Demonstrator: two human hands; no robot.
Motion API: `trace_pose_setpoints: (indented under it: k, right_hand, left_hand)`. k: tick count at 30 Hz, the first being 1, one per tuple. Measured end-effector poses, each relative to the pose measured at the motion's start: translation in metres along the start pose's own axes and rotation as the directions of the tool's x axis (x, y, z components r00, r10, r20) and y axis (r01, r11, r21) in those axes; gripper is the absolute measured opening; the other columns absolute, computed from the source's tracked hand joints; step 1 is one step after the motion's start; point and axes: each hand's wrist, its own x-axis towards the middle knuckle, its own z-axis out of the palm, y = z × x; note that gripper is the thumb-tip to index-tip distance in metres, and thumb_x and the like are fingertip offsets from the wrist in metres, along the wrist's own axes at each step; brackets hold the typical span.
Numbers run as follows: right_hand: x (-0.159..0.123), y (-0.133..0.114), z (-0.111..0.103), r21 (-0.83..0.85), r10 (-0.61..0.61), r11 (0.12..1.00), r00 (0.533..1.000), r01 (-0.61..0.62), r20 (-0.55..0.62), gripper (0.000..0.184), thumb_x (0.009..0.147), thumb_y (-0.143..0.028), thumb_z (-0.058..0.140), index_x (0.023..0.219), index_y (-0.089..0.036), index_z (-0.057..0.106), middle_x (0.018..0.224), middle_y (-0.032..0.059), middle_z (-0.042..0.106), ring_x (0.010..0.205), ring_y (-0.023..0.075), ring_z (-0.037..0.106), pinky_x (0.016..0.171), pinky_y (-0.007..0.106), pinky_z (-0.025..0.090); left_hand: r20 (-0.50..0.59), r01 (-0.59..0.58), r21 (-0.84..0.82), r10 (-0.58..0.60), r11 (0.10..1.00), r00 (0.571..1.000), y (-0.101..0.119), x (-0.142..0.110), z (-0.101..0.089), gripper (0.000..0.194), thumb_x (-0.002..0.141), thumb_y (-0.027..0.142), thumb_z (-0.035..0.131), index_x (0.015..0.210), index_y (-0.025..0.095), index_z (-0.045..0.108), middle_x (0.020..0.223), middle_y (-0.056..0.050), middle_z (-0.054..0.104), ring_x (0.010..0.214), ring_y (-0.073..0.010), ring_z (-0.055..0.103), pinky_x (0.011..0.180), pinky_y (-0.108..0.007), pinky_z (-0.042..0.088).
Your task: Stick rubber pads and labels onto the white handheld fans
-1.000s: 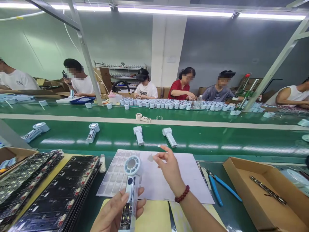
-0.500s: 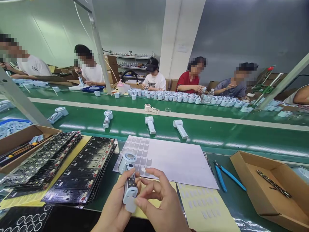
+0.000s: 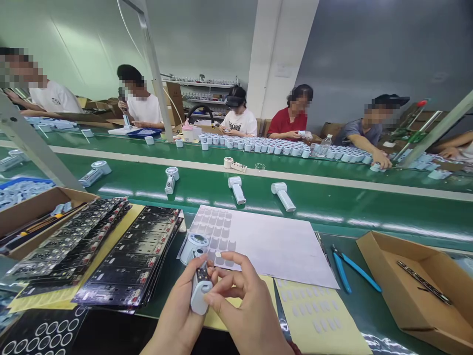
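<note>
My left hand (image 3: 181, 308) is closed round the handle of a light-blue handheld fan (image 3: 197, 240), its round head pointing away from me. A dark circuit board (image 3: 202, 272) shows in the open side of the handle. My right hand (image 3: 247, 305) pinches at the edge of a pale translucent sticker (image 3: 200, 301), which lies against the near end of the handle. Whether it is stuck down there I cannot tell. A small white piece (image 3: 218, 254) shows at the tip of my raised right index finger. Behind the hands lies a white sheet (image 3: 273, 246) with grey label shapes.
Stacked circuit board panels (image 3: 125, 261) lie to the left, beside a cardboard box (image 3: 79, 195). Blue-handled nippers (image 3: 356, 271) and another cardboard box (image 3: 410, 315) are on the right. Several fans, one a light-blue fan (image 3: 284, 196), rest on the green belt (image 3: 199, 190). Co-workers sit across it.
The translucent sticker hung below the handle end and now lies against it. The handle's end has tilted more toward me. Across the belt, a co-worker's arm has reached down to a fan part.
</note>
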Motion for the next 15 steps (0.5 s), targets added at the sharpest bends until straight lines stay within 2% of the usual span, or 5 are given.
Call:
trace_pose_setpoints:
  k: [8, 12, 14, 15]
  right_hand:
    - [-0.001, 0.003, 0.003, -0.053, -0.032, 0.998, 0.999, 0.032, -0.007, 0.053, 0.069, -0.015, 0.069, 0.121, -0.023, 0.059, 0.073, -0.0040, 0.075, 0.103, 0.0228, 0.072, 0.095, 0.035, 0.057]
    - [-0.004, 0.013, 0.008, -0.247, -0.208, 0.951, 0.975, 0.183, -0.079, 0.055, 0.075, -0.020, 0.072, 0.127, -0.027, 0.057, 0.079, -0.0024, 0.073, 0.094, 0.0234, 0.073, 0.091, 0.037, 0.058]
    - [-0.003, 0.018, 0.009, -0.339, -0.278, 0.914, 0.952, 0.220, -0.130, 0.065, 0.071, -0.025, 0.080, 0.131, -0.029, 0.055, 0.091, 0.0005, 0.072, 0.095, 0.0259, 0.072, 0.085, 0.038, 0.060]
    - [0.000, 0.020, 0.009, -0.346, -0.274, 0.915, 0.950, 0.209, -0.151, 0.073, 0.066, -0.026, 0.084, 0.132, -0.030, 0.054, 0.100, 0.0023, 0.070, 0.097, 0.0270, 0.071, 0.081, 0.037, 0.061]
  left_hand:
    - [0.008, 0.013, -0.051, -0.013, 0.999, 1.000, -0.002, 0.003, -0.002, 0.024, 0.095, 0.009, 0.048, 0.073, 0.012, 0.057, 0.059, -0.002, 0.055, 0.047, -0.0083, 0.056, 0.047, -0.019, 0.052]
    - [0.011, 0.061, -0.096, -0.060, 0.994, 0.998, -0.003, -0.003, 0.001, 0.027, 0.098, 0.013, 0.045, 0.072, 0.014, 0.054, 0.060, 0.000, 0.054, 0.047, -0.0062, 0.056, 0.048, -0.016, 0.052]
    - [-0.019, 0.089, -0.095, -0.091, 0.992, 0.996, 0.000, -0.007, 0.003, 0.028, 0.098, 0.012, 0.043, 0.072, 0.013, 0.054, 0.062, -0.001, 0.055, 0.046, -0.0053, 0.056, 0.047, -0.013, 0.052]
    - [-0.036, 0.100, -0.090, -0.104, 0.991, 0.994, 0.002, -0.008, 0.003, 0.027, 0.098, 0.011, 0.043, 0.074, 0.012, 0.056, 0.064, -0.003, 0.057, 0.046, -0.0049, 0.057, 0.047, -0.012, 0.051]
